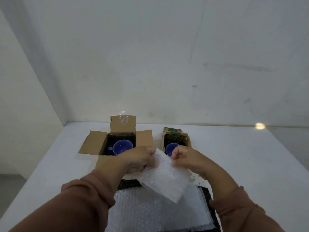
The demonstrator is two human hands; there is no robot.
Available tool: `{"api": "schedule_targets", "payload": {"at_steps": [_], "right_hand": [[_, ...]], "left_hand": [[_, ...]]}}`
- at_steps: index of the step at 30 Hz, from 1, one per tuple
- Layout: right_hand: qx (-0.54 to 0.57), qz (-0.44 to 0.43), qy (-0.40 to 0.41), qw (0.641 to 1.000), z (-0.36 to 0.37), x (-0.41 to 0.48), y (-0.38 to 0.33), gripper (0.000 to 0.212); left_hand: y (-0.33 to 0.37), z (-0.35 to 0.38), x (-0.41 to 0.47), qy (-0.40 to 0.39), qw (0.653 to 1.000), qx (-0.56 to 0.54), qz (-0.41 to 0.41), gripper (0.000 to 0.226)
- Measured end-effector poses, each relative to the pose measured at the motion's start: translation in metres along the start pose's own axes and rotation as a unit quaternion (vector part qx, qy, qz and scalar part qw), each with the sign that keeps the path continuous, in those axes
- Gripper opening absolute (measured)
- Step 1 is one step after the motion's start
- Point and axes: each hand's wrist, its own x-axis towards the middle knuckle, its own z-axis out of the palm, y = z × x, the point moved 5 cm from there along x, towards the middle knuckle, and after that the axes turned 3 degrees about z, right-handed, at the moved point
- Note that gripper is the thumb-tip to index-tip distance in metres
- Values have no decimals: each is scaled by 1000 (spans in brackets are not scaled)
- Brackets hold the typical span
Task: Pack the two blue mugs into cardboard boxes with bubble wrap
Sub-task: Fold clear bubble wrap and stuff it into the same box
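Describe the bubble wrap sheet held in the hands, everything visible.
The held sheet is white, translucent bubbled plastic, roughly rectangular and slightly crumpled. The left hand and the right hand pinch its upper edge. It hangs tilted, its lower corner pointing down over the bubble wrap stack.

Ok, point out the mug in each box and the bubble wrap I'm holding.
Mug in larger box (122, 147): head view, blue inner wall.
Mug in smaller box (169, 149): head view, visible blue inside.
Held bubble wrap (167, 178): head view, middle of the sheet.
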Motion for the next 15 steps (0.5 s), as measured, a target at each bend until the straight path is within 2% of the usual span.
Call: {"api": "schedule_targets", "payload": {"at_steps": [2,5,8,9,11,13,15], "right_hand": [[29,-18,-9,999,-1,4,7,23],[111,-21,108,988,-21,19,20,28],[142,7,203,969,-37,35,32,23],[138,17,225,964,-40,40,34,22],[127,33,261,956,-45,51,37,19],[97,45,287,952,-48,62,39,16],[36,55,306,950,-52,73,40,11]], "left_hand": [[7,3,11,7,1000,-18,18,34],[12,-1,32,65,991,-119,8,37],[20,0,53,118,962,-244,34,62],[23,-1,61,146,959,-238,50,72],[29,-3,73,204,966,-141,72,82],[34,-3,83,248,964,-38,89,76],[38,-2,90,284,946,87,128,59]]}}
